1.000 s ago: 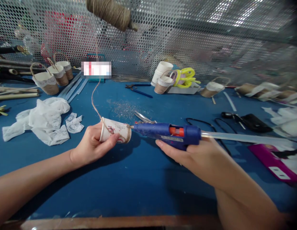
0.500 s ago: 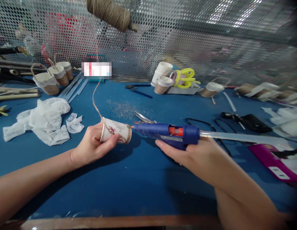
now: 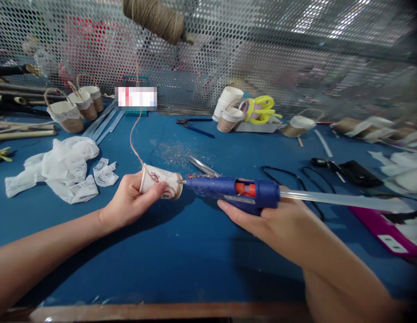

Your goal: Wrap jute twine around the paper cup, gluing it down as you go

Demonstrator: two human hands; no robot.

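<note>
My left hand [image 3: 129,202] is wrapped round a small printed paper cup [image 3: 161,181], held on its side above the blue table. A strand of brown twine [image 3: 134,134] runs from the cup's rim up to a twine spool [image 3: 154,18] hanging at the top. My right hand [image 3: 279,222] grips a blue hot glue gun [image 3: 235,190] with an orange trigger and a clear glue stick [image 3: 332,198] poking out behind. The gun's metal nozzle touches the cup's bottom edge.
Crumpled white lace fabric [image 3: 62,166] lies at the left. Finished twine-handled cups [image 3: 69,114] stand at the back left, more cups [image 3: 228,110] and yellow scissors [image 3: 260,110] at the back middle. Metal scissors [image 3: 201,166] lie behind the gun. A black cord [image 3: 296,179] and a pink object [image 3: 386,229] are at the right.
The cup and the glue gun have both shifted slightly left and up, with the nozzle staying against the cup's bottom edge.
</note>
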